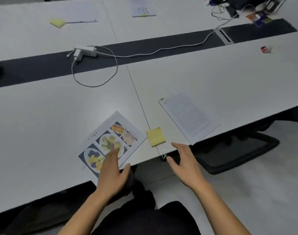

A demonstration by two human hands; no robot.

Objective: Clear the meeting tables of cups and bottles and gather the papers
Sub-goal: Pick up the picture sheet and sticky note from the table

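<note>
A sheet printed with food photos (117,133) lies at the near table edge. My left hand (111,172) reaches over its lower corner with straight fingers, the fingertips on or just above it. A yellow sticky pad (155,136) sits right of the sheet on the seam between two tables. A clipped text document (188,117) lies further right, its corner past the table edge. My right hand (185,164) hovers open beyond the table edge, below the pad and the document, holding nothing. More papers (143,7) and another paper (82,16) with a yellow pad (57,22) lie on the far tables.
A white power strip (84,51) with a charger and looping cable (111,72) sits on the dark centre strip. A small red object (265,49) lies at the far right. Clutter and cables (253,12) fill the top right corner. A black chair (238,151) stands below the table.
</note>
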